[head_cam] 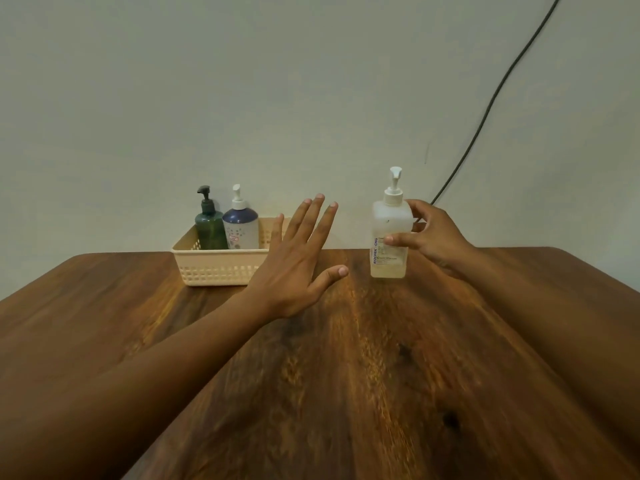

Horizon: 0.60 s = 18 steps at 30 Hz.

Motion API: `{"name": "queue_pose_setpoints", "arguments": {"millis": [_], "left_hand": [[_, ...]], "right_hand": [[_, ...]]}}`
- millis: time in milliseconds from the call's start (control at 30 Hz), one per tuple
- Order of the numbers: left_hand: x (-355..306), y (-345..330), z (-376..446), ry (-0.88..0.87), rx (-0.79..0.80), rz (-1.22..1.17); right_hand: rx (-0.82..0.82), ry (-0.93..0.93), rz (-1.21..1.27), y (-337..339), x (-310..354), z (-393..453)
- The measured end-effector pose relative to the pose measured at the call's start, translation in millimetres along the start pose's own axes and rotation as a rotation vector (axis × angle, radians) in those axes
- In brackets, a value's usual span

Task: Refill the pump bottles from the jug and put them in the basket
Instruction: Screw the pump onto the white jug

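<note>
A clear square pump bottle with a white pump and a printed label is upright at the far middle of the wooden table; whether its base rests on the wood I cannot tell. My right hand grips its right side, thumb across the front. My left hand hovers open, fingers spread, left of that bottle and in front of the cream basket. In the basket stand a dark green pump bottle and a blue-and-white pump bottle. No jug is in view.
The wooden table reaches to a pale wall. A dark cable runs down the wall at the right, behind the clear bottle. The basket's right part is hidden by my left hand.
</note>
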<state>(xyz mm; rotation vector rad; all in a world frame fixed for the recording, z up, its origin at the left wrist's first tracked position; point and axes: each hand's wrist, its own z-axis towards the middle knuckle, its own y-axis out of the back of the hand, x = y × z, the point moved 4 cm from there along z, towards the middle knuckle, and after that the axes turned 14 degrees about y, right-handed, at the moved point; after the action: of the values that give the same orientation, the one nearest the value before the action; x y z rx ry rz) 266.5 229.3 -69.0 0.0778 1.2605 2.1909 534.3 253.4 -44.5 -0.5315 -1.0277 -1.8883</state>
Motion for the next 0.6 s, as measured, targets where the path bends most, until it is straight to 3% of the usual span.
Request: {"name": "queue_pose_setpoints", "arguments": {"millis": [333, 600], "left_hand": [[15.6, -45.6, 14.5, -0.018, 0.017, -0.019], [22.9, -54.0, 25.9, -0.035, 0.019, -0.017]], "right_hand": [[-0.123, -0.042, 0.037, -16.6, -60.2, 38.5], [-0.112, -0.029, 0.018, -20.2, -77.0, 61.8]]}}
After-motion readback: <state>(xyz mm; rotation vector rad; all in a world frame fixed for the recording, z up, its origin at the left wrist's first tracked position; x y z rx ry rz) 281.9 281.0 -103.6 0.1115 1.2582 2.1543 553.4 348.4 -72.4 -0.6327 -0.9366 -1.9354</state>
